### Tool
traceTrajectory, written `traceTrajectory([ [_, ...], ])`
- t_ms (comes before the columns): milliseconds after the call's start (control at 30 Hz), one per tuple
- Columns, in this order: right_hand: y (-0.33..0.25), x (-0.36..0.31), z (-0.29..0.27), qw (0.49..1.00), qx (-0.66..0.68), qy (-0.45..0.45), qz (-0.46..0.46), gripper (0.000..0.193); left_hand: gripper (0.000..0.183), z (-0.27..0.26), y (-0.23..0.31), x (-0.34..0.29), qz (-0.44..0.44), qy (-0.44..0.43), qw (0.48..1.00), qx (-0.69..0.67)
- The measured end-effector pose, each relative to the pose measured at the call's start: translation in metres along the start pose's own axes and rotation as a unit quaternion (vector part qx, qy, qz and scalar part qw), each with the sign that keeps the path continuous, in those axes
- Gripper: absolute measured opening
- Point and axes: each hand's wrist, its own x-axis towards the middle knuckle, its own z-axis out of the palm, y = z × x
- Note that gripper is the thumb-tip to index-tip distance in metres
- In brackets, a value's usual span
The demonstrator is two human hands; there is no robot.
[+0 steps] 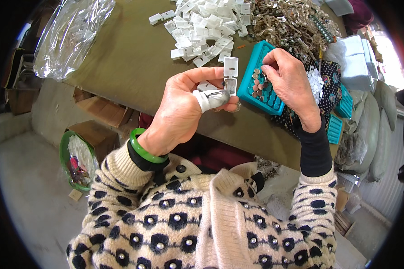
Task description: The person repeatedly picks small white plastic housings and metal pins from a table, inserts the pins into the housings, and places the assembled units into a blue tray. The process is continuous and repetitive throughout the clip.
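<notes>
My left hand (177, 105) grips a small white plastic hinged box (230, 67) that stands with its lid up. One finger of this hand wears a white and grey wrap (212, 99), and what lies in the palm is partly hidden. To the right is a teal tray (246, 78) with rows of hollows. Small round pinkish and metallic pieces (257, 85) lie together in it. Over the tray's right side my right hand (292, 83) is closed, thumb against fingertips. Anything pinched there is too small to make out.
White hinged boxes (204, 33) are heaped at the back of the table, beside a tangled brownish heap (287, 24). A clear plastic bag (72, 40) lies far left. Smaller teal trays (334, 129) and white bits (315, 85) on patterned cloth sit right. A green basin (66, 157) stands on the floor.
</notes>
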Motion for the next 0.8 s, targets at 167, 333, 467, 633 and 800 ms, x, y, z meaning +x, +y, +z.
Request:
traceTrajectory([
  [167, -0.012, -0.003, 0.0, 0.999, -0.034, 0.011, 0.0, 0.009, 0.032, 0.002, 0.001, -0.004, 0.005, 0.011, 1.0, 0.011],
  [333, -0.054, -0.033, 0.016, 0.991, 0.082, 0.087, -0.067, 0.011, 0.031, 0.006, -0.001, -0.004, 0.015, 0.03, 0.998, 0.059],
  [467, -0.068, -0.038, 0.032, 0.968, -0.04, 0.141, -0.203, 0.021, 0.031, 0.011, -0.007, -0.007, 0.022, 0.017, 0.998, 0.056],
  [633, -0.079, -0.05, 0.025, 0.983, 0.061, 0.12, -0.124, 0.021, 0.031, 0.01, -0.008, -0.015, 0.021, 0.014, 0.999, 0.046],
  [800, -0.084, -0.054, 0.026, 0.973, 0.079, 0.164, -0.141, 0.024, 0.03, 0.013, -0.009, -0.021, 0.018, 0.007, 0.999, 0.046],
])
